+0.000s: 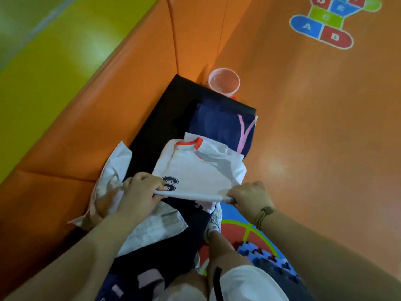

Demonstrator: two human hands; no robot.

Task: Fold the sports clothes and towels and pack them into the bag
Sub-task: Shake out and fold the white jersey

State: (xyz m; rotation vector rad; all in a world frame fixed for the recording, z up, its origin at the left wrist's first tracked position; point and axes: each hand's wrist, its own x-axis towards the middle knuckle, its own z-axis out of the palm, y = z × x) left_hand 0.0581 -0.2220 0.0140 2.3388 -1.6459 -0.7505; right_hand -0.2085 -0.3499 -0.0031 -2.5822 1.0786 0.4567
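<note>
while the white short-sleeved sports shirt with an orange-red collar and a black printed number (195, 170) lies flat on a dark flat cloth surface (149, 131), its near hem is held up by both hands; the left hand (141, 192) is curled round the hem's left corner, and the right hand (249, 197) pinches the right corner, so the edge is drawn taut into a straight line between them; the grip at both corners is judged to serve an even fold, the lower part to be carried up over the chest without skewing; the shirt is found at the centre of the view, laid on a navy garment with pale pink stripes (219, 124), which is spread beyond it and partly covered by it; a crumpled white towel (112, 177) is seen just left of the shirt, against the orange padded bench (108, 94) and partly under the left forearm, presumably kept within reach for its own fold; a pink plastic cup (224, 81) stands at the far end of the dark surface, well apart from the hands; a brown woven bracelet (265, 212) is worn on the right wrist; an orange floor with a coloured lettered hopscotch figure (325, 20) is shown to the right; no bag can be made out with certainty; the dark surface may be one, but this cannot be told; packing is judged not yet begun.
</note>
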